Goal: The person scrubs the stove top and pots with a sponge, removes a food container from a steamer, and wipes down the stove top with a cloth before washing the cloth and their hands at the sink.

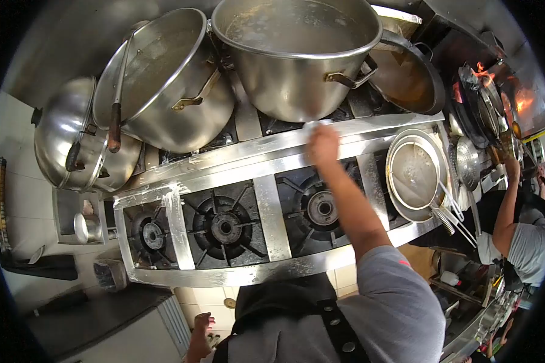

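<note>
My right hand (324, 144) reaches over the stove (266, 206) to the steel ledge behind the front burners. Its fingers are closed on a small white cloth (317, 124), partly hidden and blurred, just below the large steel pot (287, 85). Down at the lower left, away from the stove, my left hand (203, 327) hangs with its fingers loosely apart and nothing visible in it. White residue marks the stove's left corner and ledge.
A tilted pot (175, 91) with a ladle (120, 81) stands at the back left, beside a steel bowl (66, 133). Strainers (413, 172) rest on the right burner. A wok (406, 75) sits behind. Another person's arm (507, 199) works near flames at the far right.
</note>
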`<state>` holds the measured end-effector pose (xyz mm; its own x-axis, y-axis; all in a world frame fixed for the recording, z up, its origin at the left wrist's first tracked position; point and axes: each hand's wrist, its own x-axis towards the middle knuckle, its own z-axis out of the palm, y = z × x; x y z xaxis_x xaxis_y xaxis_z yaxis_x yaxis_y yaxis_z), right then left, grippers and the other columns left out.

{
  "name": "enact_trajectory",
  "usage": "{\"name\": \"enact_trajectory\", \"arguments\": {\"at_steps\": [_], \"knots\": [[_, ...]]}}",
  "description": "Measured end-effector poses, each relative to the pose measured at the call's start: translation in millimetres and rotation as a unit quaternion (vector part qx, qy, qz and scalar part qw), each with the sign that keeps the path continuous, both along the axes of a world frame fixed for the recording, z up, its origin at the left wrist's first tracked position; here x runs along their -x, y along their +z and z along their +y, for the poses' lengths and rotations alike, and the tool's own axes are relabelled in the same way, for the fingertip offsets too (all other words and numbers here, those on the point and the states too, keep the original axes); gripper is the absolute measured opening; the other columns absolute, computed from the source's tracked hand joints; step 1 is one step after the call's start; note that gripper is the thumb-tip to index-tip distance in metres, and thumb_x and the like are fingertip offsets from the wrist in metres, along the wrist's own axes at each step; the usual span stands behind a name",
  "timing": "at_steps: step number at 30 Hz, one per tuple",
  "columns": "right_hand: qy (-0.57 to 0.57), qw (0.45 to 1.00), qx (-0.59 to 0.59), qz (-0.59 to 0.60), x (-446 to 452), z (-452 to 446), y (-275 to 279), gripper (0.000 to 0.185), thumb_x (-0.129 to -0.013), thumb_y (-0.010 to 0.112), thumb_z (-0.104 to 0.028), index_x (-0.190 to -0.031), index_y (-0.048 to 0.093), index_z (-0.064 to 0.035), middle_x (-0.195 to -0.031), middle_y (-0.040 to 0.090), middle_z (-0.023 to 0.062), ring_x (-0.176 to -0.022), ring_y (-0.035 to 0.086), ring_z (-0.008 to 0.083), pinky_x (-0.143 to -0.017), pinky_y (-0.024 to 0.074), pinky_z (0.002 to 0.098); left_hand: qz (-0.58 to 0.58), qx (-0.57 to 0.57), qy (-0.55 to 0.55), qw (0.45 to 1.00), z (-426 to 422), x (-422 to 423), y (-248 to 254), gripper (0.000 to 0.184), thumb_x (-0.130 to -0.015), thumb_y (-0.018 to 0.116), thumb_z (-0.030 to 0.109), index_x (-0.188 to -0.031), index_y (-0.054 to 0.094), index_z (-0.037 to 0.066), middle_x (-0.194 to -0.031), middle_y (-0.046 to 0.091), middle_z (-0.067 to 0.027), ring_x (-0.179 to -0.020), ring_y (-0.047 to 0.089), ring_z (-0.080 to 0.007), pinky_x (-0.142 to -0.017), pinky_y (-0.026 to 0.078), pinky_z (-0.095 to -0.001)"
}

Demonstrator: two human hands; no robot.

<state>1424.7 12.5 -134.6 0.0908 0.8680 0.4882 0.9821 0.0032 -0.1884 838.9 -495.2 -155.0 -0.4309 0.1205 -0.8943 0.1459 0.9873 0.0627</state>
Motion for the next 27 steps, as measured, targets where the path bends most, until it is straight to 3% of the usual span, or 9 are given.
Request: {"name": "enact_trajectory", "arguments": {"at_steps": [3,4,7,11,14,19,21,25,27], "knots": [[0.024,0.992,-0.106,-0.056,-25.0,-11.3,22.0,0.016,-0.074,0.057,-0.018,-0.084,0.062,-0.0055,-0.082,0.060,0.0098,-0.078,0.056,0.0282,-0.072,0.0426,0.0411,-0.022,-0.031,0.026,0.999,9.9,0.2,0.4,0.031,-0.089,0.050,0.026,-0.110,0.056,0.005,-0.089,0.066,-0.0112,-0.071,0.064,-0.0216,-0.054,0.047,-0.0357],[-0.060,0.992,0.100,0.057,-57.1,-11.1,39.8,0.022,-0.079,0.049,-0.017,-0.093,0.061,-0.0040,-0.093,0.058,0.0145,-0.087,0.054,0.0301,-0.075,0.0406,0.0464,-0.024,-0.075,0.052,0.996,9.1,1.3,3.5,0.030,-0.089,0.050,0.027,-0.109,0.057,0.005,-0.089,0.066,-0.0114,-0.070,0.064,-0.0215,-0.054,0.047,-0.0354],[-0.104,0.991,0.075,0.047,-56.4,-0.3,11.1,0.018,-0.080,0.049,-0.017,-0.086,0.060,-0.0035,-0.090,0.058,0.0144,-0.086,0.054,0.0293,-0.073,0.0414,0.0433,-0.012,-0.075,0.031,0.997,5.9,0.8,2.1,0.032,-0.088,0.051,0.027,-0.110,0.056,0.004,-0.088,0.066,-0.0116,-0.070,0.064,-0.0218,-0.054,0.048,-0.0355],[0.099,0.991,0.082,0.035,62.1,-33.8,80.5,0.026,-0.078,0.053,-0.021,-0.100,0.059,-0.0080,-0.092,0.057,0.0133,-0.091,0.052,0.0322,-0.084,0.0369,0.0448,-0.036,0.001,-0.009,0.999,8.1,1.9,-14.8,0.034,-0.089,0.051,0.029,-0.113,0.055,0.005,-0.087,0.066,-0.0112,-0.070,0.064,-0.0234,-0.055,0.048,-0.0380],[0.015,0.996,-0.078,-0.043,-47.1,-17.7,17.7,0.022,-0.079,0.053,-0.022,-0.094,0.058,-0.0067,-0.091,0.058,0.0138,-0.088,0.054,0.0298,-0.078,0.0399,0.0443,-0.019,-0.033,0.048,0.998,19.7,-6.8,-4.8,0.031,-0.090,0.046,0.028,-0.110,0.055,0.006,-0.084,0.066,-0.0105,-0.066,0.064,-0.0239,-0.053,0.047,-0.0385],[-0.216,0.965,0.105,-0.105,-142.7,-16.8,84.7,0.029,-0.080,0.052,-0.028,-0.097,0.063,-0.0065,-0.094,0.061,0.0122,-0.086,0.057,0.0333,-0.072,0.0450,0.0474,0.024,-0.016,0.021,0.999,-7.1,7.6,-6.0,0.029,-0.091,0.046,0.027,-0.108,0.056,0.006,-0.082,0.066,-0.0106,-0.063,0.063,-0.0237,-0.049,0.046,-0.0382],[-0.243,0.952,0.176,-0.067,-98.4,-14.6,56.8,0.031,-0.081,0.052,-0.030,-0.100,0.061,-0.0081,-0.099,0.059,0.0129,-0.091,0.056,0.0331,-0.076,0.0442,0.0468,0.016,0.004,0.018,1.000,-25.1,16.6,-16.4,0.029,-0.091,0.046,0.028,-0.108,0.056,0.006,-0.082,0.066,-0.0111,-0.064,0.064,-0.0235,-0.049,0.046,-0.0382],[-0.090,0.992,-0.018,-0.089,-108.6,-32.8,6.8,0.031,-0.082,0.051,-0.029,-0.102,0.061,-0.0078,-0.099,0.062,0.0120,-0.094,0.056,0.0333,-0.084,0.0420,0.0466,-0.047,0.063,0.005,0.997,-8.6,8.6,-13.3,0.029,-0.092,0.047,0.029,-0.107,0.056,0.006,-0.084,0.066,-0.0124,-0.066,0.063,-0.0243,-0.050,0.047,-0.0383],[-0.225,0.964,0.139,-0.008,-172.2,-19.4,46.4,0.026,-0.080,0.050,-0.022,-0.095,0.064,-0.0066,-0.095,0.062,0.0126,-0.089,0.058,0.0329,-0.076,0.0466,0.0450,-0.037,-0.028,0.094,0.994,0.0,8.4,-11.9,0.030,-0.089,0.051,0.026,-0.110,0.056,0.006,-0.082,0.065,-0.0113,-0.063,0.062,-0.0231,-0.050,0.047,-0.0356]]}}
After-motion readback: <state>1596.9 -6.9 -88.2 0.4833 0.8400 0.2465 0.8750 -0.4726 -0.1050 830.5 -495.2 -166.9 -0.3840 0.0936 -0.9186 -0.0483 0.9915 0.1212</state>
